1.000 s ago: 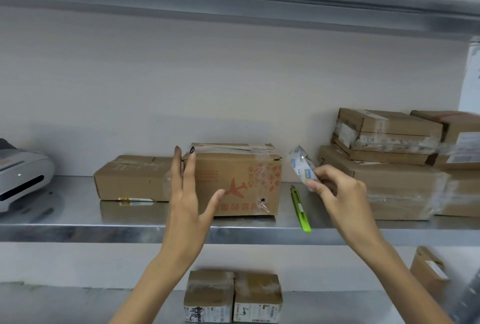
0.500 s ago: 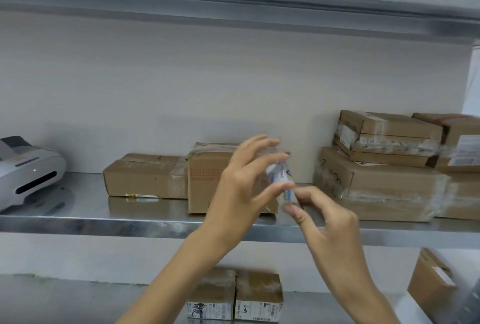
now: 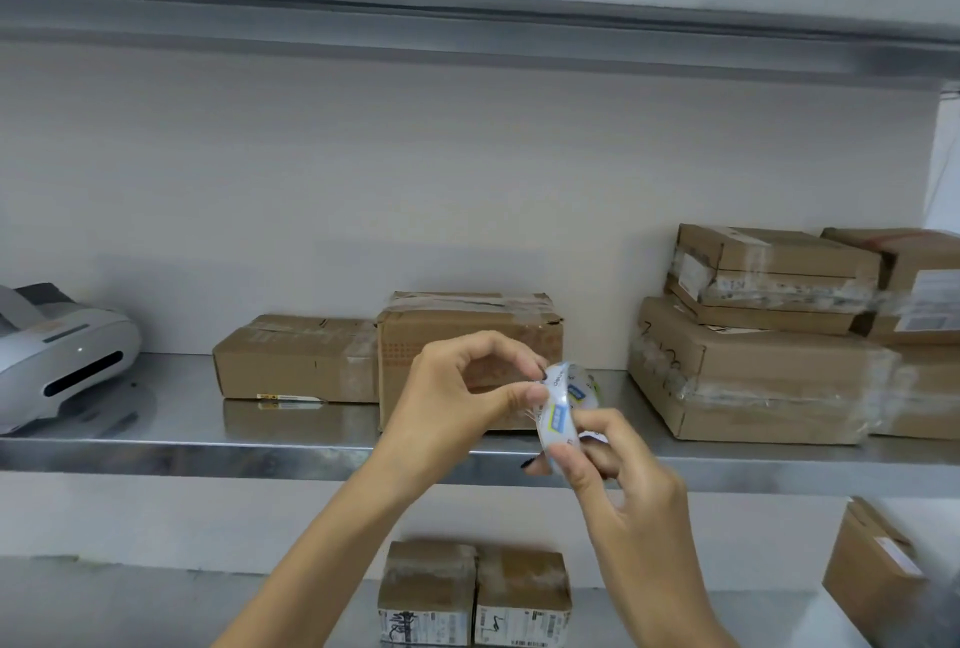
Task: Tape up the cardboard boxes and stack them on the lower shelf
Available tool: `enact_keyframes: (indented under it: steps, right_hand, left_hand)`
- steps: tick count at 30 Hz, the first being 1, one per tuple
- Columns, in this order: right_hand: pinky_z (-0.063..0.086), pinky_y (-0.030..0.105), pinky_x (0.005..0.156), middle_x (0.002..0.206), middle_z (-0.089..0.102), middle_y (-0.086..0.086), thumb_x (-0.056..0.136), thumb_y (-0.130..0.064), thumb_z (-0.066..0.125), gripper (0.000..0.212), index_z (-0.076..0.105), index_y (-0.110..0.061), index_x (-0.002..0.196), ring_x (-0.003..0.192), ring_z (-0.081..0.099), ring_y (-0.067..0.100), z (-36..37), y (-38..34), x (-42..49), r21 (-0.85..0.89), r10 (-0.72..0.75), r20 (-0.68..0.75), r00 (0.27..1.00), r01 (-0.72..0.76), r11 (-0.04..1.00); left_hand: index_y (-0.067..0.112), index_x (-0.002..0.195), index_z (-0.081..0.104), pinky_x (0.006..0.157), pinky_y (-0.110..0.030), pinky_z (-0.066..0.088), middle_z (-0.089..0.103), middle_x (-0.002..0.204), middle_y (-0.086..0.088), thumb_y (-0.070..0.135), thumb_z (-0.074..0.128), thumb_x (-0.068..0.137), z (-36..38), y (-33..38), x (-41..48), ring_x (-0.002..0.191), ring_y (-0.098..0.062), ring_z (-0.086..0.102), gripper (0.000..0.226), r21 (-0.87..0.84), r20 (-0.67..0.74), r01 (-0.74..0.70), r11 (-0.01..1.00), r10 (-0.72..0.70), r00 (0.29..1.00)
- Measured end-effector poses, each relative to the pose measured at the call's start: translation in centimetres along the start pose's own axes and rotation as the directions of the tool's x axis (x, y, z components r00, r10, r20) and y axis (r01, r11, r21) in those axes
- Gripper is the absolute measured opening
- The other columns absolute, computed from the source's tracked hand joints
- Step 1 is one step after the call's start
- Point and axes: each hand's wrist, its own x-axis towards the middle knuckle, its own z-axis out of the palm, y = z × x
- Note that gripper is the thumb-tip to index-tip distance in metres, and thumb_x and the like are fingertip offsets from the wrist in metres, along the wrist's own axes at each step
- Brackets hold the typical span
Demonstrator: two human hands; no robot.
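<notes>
As right fingers (image 3: 567,461) grip the tape roll (image 3: 563,404) below — left fingers (image 3: 522,395) pinch above.

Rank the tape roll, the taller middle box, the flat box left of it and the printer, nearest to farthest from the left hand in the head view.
1. tape roll: pinched by the left hand itself.
2. taller middle box: directly behind the hand.
3. flat box: leftward on the same shelf.
4. printer: far left end.

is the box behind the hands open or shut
Shut. The box has its flaps down flat, with clear tape across the top.
</notes>
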Motion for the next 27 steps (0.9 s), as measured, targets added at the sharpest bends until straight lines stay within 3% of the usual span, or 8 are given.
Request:
enact_keyframes:
  steps: [5,7,10,13,15,18,23,27]
  right_hand:
    - [0.042,0.007,0.070,0.066,0.072,-0.013,0.091,-0.049,0.054,0.014,0.055,-0.035,0.093,0.070,0.064,-0.002,0.2,0.0,-0.1,0.079,0.008,0.087,0.996,-0.015,0.997]
    - [0.047,0.017,0.073,0.067,0.073,-0.004,0.087,-0.052,0.057,0.015,0.053,-0.044,0.098,0.068,0.064,0.011,0.0,0.1,-0.2,0.147,0.007,0.186,0.983,-0.035,0.989]
    - [0.051,0.037,0.084,0.076,0.075,0.002,0.078,-0.040,0.060,0.042,0.045,-0.055,0.115,0.079,0.067,0.029,-0.4,0.6,-0.6,0.250,-0.032,0.351,0.936,-0.061,0.966]
    - [0.049,0.053,0.088,0.079,0.075,0.001,0.082,-0.039,0.059,0.050,0.042,-0.042,0.129,0.081,0.066,0.037,-0.5,1.1,-0.9,0.258,-0.054,0.356,0.933,-0.042,0.965]
    - [0.051,0.041,0.089,0.072,0.073,-0.001,0.083,-0.045,0.057,0.048,0.042,-0.040,0.129,0.075,0.066,0.033,-0.3,1.3,-0.9,0.206,-0.037,0.318,0.947,-0.031,0.978]
    - [0.047,0.020,0.075,0.063,0.065,0.007,0.084,-0.041,0.057,0.034,0.048,-0.050,0.116,0.062,0.058,0.022,0.0,1.5,-0.6,0.118,0.005,0.240,0.971,-0.034,0.992]
    - [0.048,0.038,0.056,0.043,0.049,0.008,0.094,-0.020,0.056,0.007,0.063,-0.022,0.098,0.045,0.049,0.024,0.0,1.5,0.8,0.230,0.225,0.271,0.936,-0.290,0.929]
    - [0.050,0.028,0.058,0.043,0.052,0.009,0.093,-0.043,0.056,0.033,0.067,-0.016,0.076,0.047,0.058,0.025,-0.7,0.9,0.3,0.327,0.197,0.302,0.933,-0.296,0.897]
  left_hand:
    - [0.012,0.075,0.067,0.072,-0.030,0.056,0.070,0.079,0.003,0.000,0.075,0.077,-0.1,0.3,-0.3,0.076,-0.013,0.068,0.014,0.306,-0.006,-0.202,0.930,0.214,0.977]
    - [0.010,0.075,0.065,0.065,-0.021,0.051,0.066,0.074,0.006,-0.001,0.074,0.077,0.2,0.5,-0.5,0.070,-0.009,0.063,0.015,0.414,-0.008,-0.297,0.861,0.330,0.944]
    - [0.010,0.074,0.067,0.064,-0.020,0.049,0.066,0.072,0.008,-0.003,0.075,0.076,0.0,0.8,-0.6,0.067,-0.008,0.061,0.016,0.392,-0.025,-0.305,0.868,0.341,0.940]
    - [0.010,0.079,0.075,0.063,-0.023,0.049,0.067,0.074,0.007,-0.002,0.076,0.075,-0.6,1.0,-0.4,0.068,-0.008,0.062,0.012,0.403,0.031,-0.313,0.860,0.329,0.944]
    - [0.010,0.075,0.075,0.061,-0.026,0.047,0.068,0.074,0.004,-0.002,0.076,0.075,-0.9,1.1,-0.2,0.066,-0.010,0.061,0.012,0.469,0.060,-0.326,0.821,0.338,0.939]
    - [0.010,0.071,0.071,0.060,-0.024,0.046,0.064,0.072,0.004,-0.004,0.075,0.075,-1.3,1.5,0.2,0.064,-0.009,0.059,0.014,0.558,0.077,-0.365,0.745,0.392,0.917]
    - [0.014,0.075,0.069,0.060,-0.021,0.046,0.059,0.076,0.007,0.000,0.071,0.075,-1.7,3.5,0.8,0.066,-0.005,0.054,0.014,0.682,0.197,-0.493,0.540,0.514,0.835]
    - [0.007,0.074,0.072,0.064,-0.011,0.043,0.065,0.075,0.000,-0.001,0.069,0.078,-2.5,4.3,3.3,0.067,-0.007,0.057,0.010,0.668,0.153,-0.441,0.599,0.470,0.869]
